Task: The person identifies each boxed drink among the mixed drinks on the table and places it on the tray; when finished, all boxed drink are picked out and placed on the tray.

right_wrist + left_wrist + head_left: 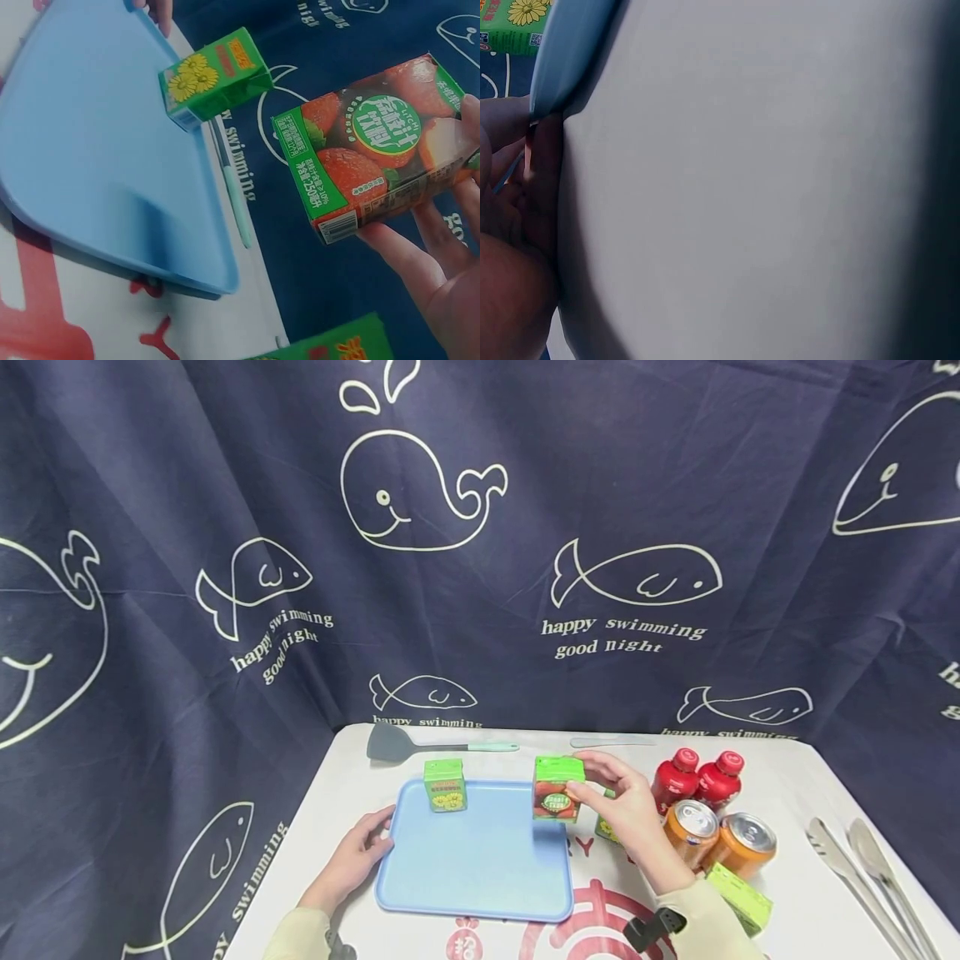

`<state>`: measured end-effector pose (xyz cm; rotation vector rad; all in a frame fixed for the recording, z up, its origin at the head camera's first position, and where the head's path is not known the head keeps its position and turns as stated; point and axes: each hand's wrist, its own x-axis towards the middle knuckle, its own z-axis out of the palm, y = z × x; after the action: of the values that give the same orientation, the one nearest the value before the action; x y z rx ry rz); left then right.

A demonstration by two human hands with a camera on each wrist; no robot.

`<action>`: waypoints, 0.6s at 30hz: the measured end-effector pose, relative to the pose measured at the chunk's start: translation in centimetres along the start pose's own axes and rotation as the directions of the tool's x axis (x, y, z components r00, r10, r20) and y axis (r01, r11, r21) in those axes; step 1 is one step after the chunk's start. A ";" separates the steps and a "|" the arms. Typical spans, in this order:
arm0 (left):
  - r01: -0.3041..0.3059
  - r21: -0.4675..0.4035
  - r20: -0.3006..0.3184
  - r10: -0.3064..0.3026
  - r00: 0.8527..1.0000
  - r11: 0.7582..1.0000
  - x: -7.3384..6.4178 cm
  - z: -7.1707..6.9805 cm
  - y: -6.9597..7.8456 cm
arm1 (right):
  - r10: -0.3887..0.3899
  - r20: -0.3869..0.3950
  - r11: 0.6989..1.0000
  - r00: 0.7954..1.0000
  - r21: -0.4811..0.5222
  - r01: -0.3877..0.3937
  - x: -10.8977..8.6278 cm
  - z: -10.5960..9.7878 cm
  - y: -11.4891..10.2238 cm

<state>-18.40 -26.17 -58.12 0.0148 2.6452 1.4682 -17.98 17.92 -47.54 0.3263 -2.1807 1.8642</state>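
My right hand (624, 797) grips a green-topped litchi juice carton (382, 142) by its sides. The carton is raised over the right part of the light blue tray (472, 868), casting a shadow on it. At the tray's left edge my left hand (356, 856) pinches the rim, the thumb on one side and a finger (546, 165) on the other in the left wrist view. A green drink carton with yellow flowers (446, 787) stands upright in the tray's back left. Partly hidden behind my right hand is another green carton (606, 828), on the table.
To the right stand two red bottles (677, 779) and two orange cans (744, 843), with a light green carton (738, 897) lying in front. Metal cutlery (855, 877) lies at the far right. A spatula (420, 746) lies behind the tray, before a dark blue curtain (480, 635).
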 end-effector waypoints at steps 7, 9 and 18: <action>0.003 -0.002 -0.002 -0.003 1.000 1.000 0.1 0.0 -0.3 | 0.019 -0.008 1.000 1.000 0.015 -0.019 -0.1 1.7 0.6; 0.001 -0.001 -0.002 -0.001 1.000 1.000 0.1 0.0 -0.3 | 0.019 -0.003 1.000 1.000 0.022 -0.019 -0.2 2.1 0.7; -0.009 0.007 -0.001 0.009 1.000 1.000 0.1 0.0 -0.4 | -0.004 0.018 0.996 1.000 0.093 0.002 -0.4 4.2 1.4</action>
<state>-18.50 -26.35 -58.45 0.0266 2.6549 1.4624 -18.23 13.97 -49.57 0.3661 -2.1075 1.9730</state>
